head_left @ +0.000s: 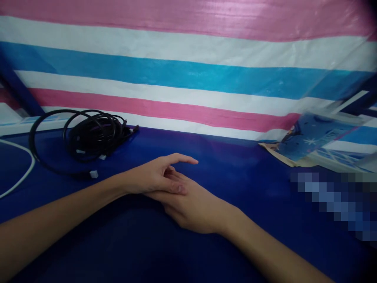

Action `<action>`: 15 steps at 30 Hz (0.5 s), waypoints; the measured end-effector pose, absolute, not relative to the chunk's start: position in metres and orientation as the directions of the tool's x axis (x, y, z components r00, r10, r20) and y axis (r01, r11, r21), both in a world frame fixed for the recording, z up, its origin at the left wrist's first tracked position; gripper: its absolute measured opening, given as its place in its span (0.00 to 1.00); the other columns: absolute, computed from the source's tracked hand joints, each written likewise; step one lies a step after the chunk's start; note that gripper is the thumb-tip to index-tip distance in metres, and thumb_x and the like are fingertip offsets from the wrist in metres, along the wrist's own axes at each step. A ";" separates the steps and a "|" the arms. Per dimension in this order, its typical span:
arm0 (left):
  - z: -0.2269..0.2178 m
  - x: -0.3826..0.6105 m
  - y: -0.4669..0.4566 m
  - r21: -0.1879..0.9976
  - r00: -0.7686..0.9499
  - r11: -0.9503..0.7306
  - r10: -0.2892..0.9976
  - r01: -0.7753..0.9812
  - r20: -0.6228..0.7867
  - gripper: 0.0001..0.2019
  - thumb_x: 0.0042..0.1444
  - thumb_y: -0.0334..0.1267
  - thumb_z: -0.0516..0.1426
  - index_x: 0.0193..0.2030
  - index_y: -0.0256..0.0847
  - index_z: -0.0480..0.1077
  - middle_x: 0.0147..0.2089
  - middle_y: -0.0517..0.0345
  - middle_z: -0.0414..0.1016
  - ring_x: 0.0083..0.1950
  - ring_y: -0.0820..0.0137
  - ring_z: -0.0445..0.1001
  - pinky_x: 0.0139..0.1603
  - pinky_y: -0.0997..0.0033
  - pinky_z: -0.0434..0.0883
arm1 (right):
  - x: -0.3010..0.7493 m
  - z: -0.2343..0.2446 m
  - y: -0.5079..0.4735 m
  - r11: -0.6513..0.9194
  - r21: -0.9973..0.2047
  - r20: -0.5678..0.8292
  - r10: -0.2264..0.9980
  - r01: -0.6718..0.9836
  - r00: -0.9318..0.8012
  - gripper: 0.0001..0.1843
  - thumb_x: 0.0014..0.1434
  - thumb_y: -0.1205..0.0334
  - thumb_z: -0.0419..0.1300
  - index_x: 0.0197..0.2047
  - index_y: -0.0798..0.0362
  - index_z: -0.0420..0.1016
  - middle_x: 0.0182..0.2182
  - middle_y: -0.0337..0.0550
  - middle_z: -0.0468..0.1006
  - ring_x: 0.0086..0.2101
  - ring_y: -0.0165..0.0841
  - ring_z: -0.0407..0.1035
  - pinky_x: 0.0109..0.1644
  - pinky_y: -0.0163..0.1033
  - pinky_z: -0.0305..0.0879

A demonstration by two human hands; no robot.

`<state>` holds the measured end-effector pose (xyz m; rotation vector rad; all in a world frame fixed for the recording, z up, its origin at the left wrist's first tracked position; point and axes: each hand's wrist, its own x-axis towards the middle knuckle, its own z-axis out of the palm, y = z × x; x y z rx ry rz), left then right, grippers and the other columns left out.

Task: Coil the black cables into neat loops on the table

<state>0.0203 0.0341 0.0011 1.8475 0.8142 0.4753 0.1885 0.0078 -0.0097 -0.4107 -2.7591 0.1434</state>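
Note:
My two bare hands meet over the middle of the dark blue tabletop (235,173). My left hand (157,173) comes in from the left, its index finger stretched out to the right and apart from the thumb. The thumb lies on the back of my right hand (196,204). The fingers of my right hand point left and lie extended against the underside of my left hand. The other left fingers are mostly hidden behind the right hand. No object shows in either hand.
A coiled bundle of black cables (94,133) with plugs lies at the back left. Left of it runs a white cable (28,173). A blue printed package (312,135) lies at the right. A striped plastic sheet (188,74) hangs behind. Part of the right side is pixelated.

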 end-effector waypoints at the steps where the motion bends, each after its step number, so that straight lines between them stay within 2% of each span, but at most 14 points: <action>1: 0.001 0.019 0.036 0.919 0.700 -0.235 0.711 0.318 -0.061 0.31 0.52 0.48 0.65 0.62 0.53 0.63 0.49 0.60 0.73 0.42 0.72 0.72 0.43 0.73 0.68 | 0.189 -0.009 0.008 0.950 -0.165 0.323 0.307 0.266 -0.895 0.23 0.61 0.74 0.52 0.59 0.58 0.72 0.59 0.49 0.71 0.62 0.40 0.58 0.71 0.48 0.45; 6: -0.001 0.014 0.041 0.923 0.703 -0.232 0.709 0.308 -0.056 0.26 0.51 0.49 0.66 0.56 0.51 0.68 0.56 0.58 0.70 0.49 0.68 0.71 0.48 0.70 0.67 | 0.188 -0.004 0.006 0.932 -0.207 0.262 0.344 0.296 -0.902 0.22 0.61 0.74 0.53 0.58 0.61 0.72 0.59 0.50 0.71 0.62 0.39 0.59 0.70 0.44 0.48; 10: 0.003 0.014 0.041 0.917 0.719 -0.218 0.688 0.335 -0.099 0.26 0.51 0.51 0.64 0.55 0.46 0.68 0.48 0.56 0.75 0.45 0.68 0.73 0.43 0.71 0.67 | 0.186 -0.002 0.005 0.906 -0.267 0.260 0.395 0.327 -0.881 0.18 0.62 0.73 0.51 0.53 0.61 0.74 0.55 0.52 0.73 0.58 0.39 0.62 0.67 0.44 0.55; 13: 0.007 0.016 0.044 0.897 0.723 -0.258 0.685 0.359 -0.093 0.21 0.56 0.52 0.60 0.52 0.42 0.70 0.43 0.56 0.76 0.43 0.69 0.74 0.43 0.71 0.68 | 0.183 -0.006 0.008 0.864 -0.380 0.264 0.444 0.331 -0.856 0.15 0.61 0.73 0.51 0.48 0.56 0.75 0.53 0.49 0.75 0.53 0.34 0.67 0.60 0.41 0.63; 15: 0.008 0.019 0.044 0.868 0.696 -0.333 0.718 0.370 -0.022 0.18 0.59 0.51 0.57 0.47 0.40 0.72 0.46 0.55 0.77 0.47 0.68 0.74 0.49 0.70 0.68 | 0.181 -0.009 0.011 0.834 -0.399 0.239 0.496 0.381 -0.835 0.12 0.61 0.72 0.52 0.43 0.57 0.75 0.48 0.48 0.78 0.46 0.33 0.71 0.52 0.39 0.68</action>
